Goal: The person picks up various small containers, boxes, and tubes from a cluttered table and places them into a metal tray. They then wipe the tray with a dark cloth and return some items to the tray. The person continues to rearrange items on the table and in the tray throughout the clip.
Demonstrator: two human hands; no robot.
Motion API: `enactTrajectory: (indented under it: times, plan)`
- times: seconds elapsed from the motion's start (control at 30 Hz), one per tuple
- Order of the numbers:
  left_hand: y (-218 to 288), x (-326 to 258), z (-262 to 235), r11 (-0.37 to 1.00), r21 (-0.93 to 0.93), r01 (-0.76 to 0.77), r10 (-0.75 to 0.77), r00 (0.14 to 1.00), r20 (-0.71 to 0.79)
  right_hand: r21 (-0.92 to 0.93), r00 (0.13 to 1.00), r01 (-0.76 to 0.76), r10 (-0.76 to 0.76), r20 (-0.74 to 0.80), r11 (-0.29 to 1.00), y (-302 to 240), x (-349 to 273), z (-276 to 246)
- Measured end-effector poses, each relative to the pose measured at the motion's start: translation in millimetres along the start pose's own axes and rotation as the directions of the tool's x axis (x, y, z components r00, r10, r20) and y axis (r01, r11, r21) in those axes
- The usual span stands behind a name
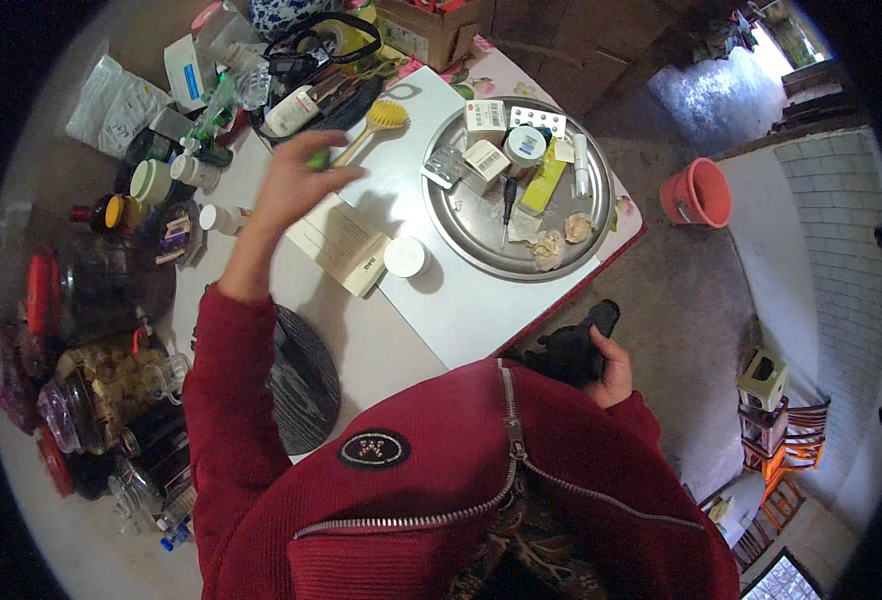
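My left hand [296,185] is over the table with its fingers and thumb spread apart. Just past its fingertips lies a brush [386,115] with yellow bristles and a pale handle. Something green [318,158] shows between the thumb and forefinger; I cannot tell whether it is part of the brush. Below that hand are a flat beige box [339,245] and a white round-lidded jar [407,257]. Off the table's near edge, my right hand [613,370] grips a black object [566,350] with a rounded end, partly hidden by my jacket.
A round metal tray [451,235] carries small boxes, a jar, a blister pack and a screwdriver. Bottles and a white bottle [291,113] crowd the table's left and back. A dark round mat [306,390] lies beside my left arm. A red bucket [696,193] stands on the floor.
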State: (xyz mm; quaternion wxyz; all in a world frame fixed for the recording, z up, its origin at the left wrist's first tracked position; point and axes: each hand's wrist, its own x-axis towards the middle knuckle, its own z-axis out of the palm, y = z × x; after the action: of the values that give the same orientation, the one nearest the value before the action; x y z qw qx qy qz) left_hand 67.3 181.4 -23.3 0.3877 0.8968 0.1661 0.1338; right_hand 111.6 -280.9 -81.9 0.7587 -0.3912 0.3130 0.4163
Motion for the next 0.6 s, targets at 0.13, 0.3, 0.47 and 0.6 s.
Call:
enactTrajectory:
  times: [0.13, 0.3, 0.47, 0.6]
  plan:
    - [8, 35, 71, 0.895, 0.289, -0.34, 0.221, 0.9, 0.375, 0.057, 0.997, -0.035, 0.031, 0.072, 0.998, -3, 1, -13]
    - [-4, 53, 116, 0.853, 0.33, -0.404, 0.191, 0.831, 0.523, -0.056, 0.997, 0.041, -0.037, 0.066, 0.998, -3, -1, -28]
    - [-6, 54, 126, 0.767, 0.451, -0.458, 0.209, 0.841, 0.499, -0.005, 0.998, -0.068, 0.068, -0.013, 0.998, -5, 2, -28]
    - [-9, 55, 104, 0.749, 0.374, -0.547, 0.376, 0.816, 0.439, 0.017, 0.995, -0.091, 0.091, 0.038, 0.996, -7, 1, -20]
